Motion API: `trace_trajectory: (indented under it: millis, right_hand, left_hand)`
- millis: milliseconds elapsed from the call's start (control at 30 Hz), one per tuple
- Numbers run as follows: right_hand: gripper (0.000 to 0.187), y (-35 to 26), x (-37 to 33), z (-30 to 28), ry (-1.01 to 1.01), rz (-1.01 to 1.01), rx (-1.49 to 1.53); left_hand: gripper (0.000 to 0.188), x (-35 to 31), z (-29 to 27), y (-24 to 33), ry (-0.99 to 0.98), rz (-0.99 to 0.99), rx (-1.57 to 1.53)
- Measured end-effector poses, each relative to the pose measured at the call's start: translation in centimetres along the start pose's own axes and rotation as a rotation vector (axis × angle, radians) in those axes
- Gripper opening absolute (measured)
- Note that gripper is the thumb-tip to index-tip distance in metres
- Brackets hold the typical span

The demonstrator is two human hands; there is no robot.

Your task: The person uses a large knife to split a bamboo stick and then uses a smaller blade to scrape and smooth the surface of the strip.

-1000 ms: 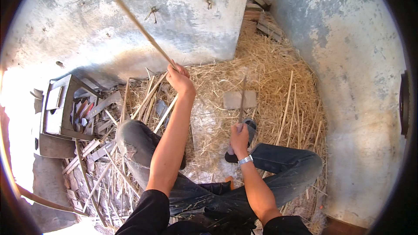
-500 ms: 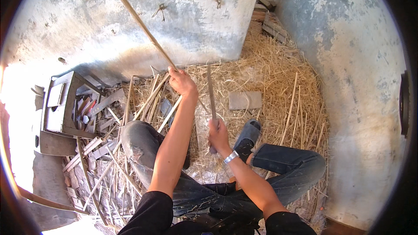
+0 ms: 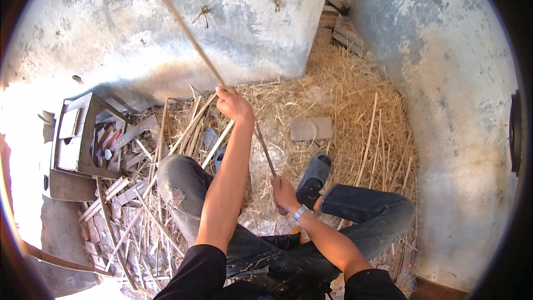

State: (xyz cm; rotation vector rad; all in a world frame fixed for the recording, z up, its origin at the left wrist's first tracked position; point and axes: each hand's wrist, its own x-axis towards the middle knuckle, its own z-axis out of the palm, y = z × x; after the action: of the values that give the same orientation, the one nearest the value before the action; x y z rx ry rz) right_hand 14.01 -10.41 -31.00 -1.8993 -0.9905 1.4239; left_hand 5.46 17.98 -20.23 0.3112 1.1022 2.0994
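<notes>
Left hand (image 3: 235,104), fingers curled, holds one long slender stick (image 3: 184,26); right hand (image 3: 284,193) clasps one narrow dark knife (image 3: 266,151). One rectangular block (image 3: 311,129) lies on coarse straw (image 3: 350,91).

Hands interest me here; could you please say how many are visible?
2: the left hand, left of centre, grips the long stick; the right hand, lower, holds a thin dark tool.

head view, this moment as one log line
left hand: holds long stick | right hand: holds dark narrow tool | grey block: amid straw
</notes>
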Motion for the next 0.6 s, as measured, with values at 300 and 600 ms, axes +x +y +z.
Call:
trace_trajectory:
  millis: [300,600]
  right_hand:
    - [0.028,-4.3,-2.6,0.5,0.228,-0.55,0.33]
    - [0.043,9.0,2.0,1.3,0.229,-0.38,-0.168]
  left_hand:
    - [0.059,-1.1,-0.1,0.9,0.005,-0.066,0.02]
    - [0.051,-0.7,-0.4,0.9,0.025,-0.128,-0.076]
